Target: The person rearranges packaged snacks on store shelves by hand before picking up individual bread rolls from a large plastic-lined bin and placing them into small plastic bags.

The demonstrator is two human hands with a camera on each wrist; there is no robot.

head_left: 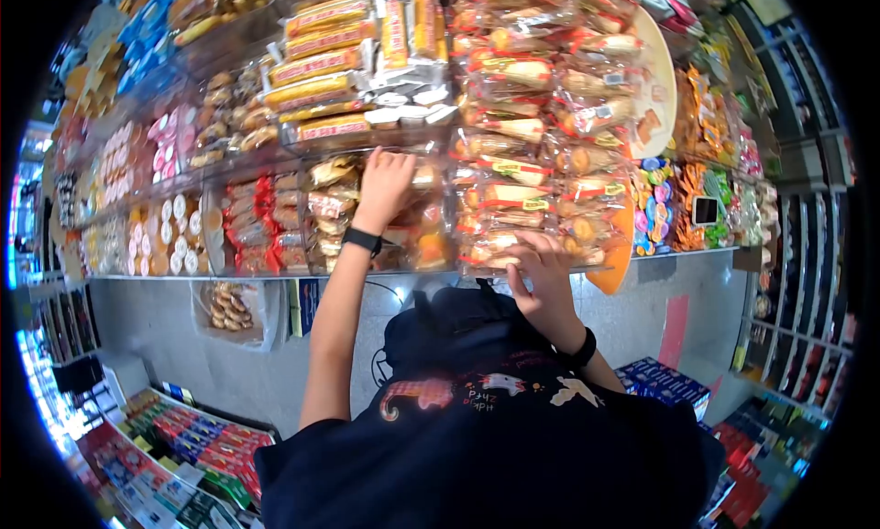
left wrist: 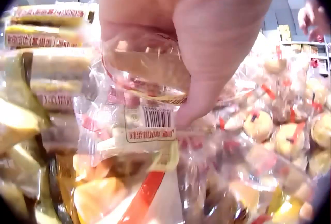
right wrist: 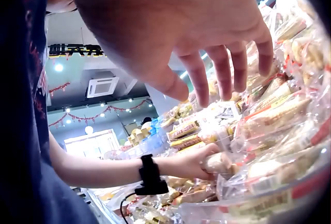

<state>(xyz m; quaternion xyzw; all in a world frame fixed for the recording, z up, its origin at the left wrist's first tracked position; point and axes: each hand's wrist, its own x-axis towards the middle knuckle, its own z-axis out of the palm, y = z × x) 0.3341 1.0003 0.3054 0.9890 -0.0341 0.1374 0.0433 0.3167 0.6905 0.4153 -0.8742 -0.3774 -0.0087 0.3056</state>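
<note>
My left hand (head_left: 385, 192) reaches into the compartment of wrapped pastries. In the left wrist view, thumb and fingers grip a clear-wrapped pastry packet (left wrist: 147, 71); just below the thumb, a white label with a barcode (left wrist: 158, 120) shows through plastic. The right wrist view also shows the left hand (right wrist: 190, 162) from the side, a pale packet (right wrist: 219, 164) at its fingers. My right hand (head_left: 548, 286) hovers at the front edge of the bagged breads (head_left: 513, 194). Its fingers are spread and slightly bent, nothing between them.
Yellow-wrapped bars (head_left: 321, 66) fill the compartment behind the left hand. To its left lie red-tied packets (head_left: 266, 222) and round-topped jars (head_left: 179, 236). Candies (head_left: 654, 208) and a dark-screened device (head_left: 705, 211) are at right. A bag of twisted pastries (head_left: 229, 309) sits below the display edge.
</note>
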